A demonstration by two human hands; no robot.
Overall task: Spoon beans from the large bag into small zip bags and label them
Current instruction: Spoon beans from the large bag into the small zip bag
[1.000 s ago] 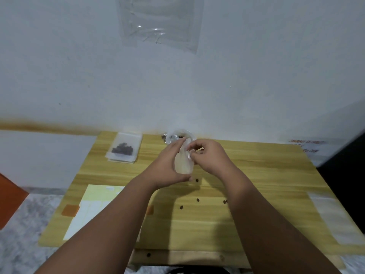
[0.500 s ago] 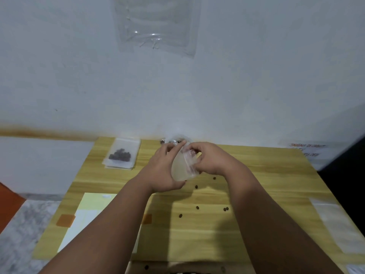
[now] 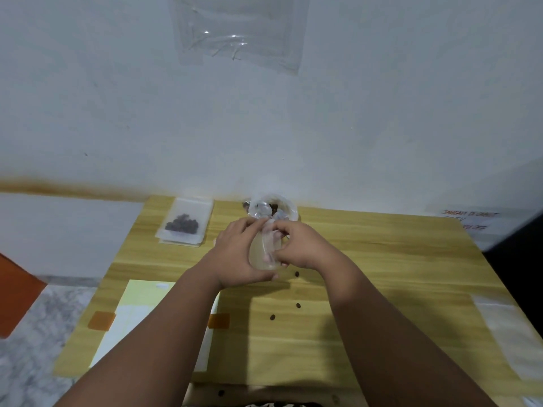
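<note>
Small clear zip bag [image 3: 264,252] is held upright above the light wooden table [image 3: 396,259], sandwiched between both hands. It looks empty.
Left hand [image 3: 236,257] wraps it from 9 o'clock: thumb under the bottom edge, fingers curled to the top rim.
Right hand [image 3: 298,248] comes in from 3 o'clock, fingertips pinching the bag's mouth and right side.
Large clear plastic bag of dark beans [image 3: 274,208] sits at 12 o'clock just behind the hands, by the wall.
Filled small bag of dark beans [image 3: 183,223] lies on a flat stack at 10 o'clock.
Loose dark beans [image 3: 298,305] are scattered on the table at 5–6 o'clock of the grip.
Pale yellow label sheet [image 3: 141,306] at 8 o'clock, held by orange tape tabs [image 3: 101,320].
</note>
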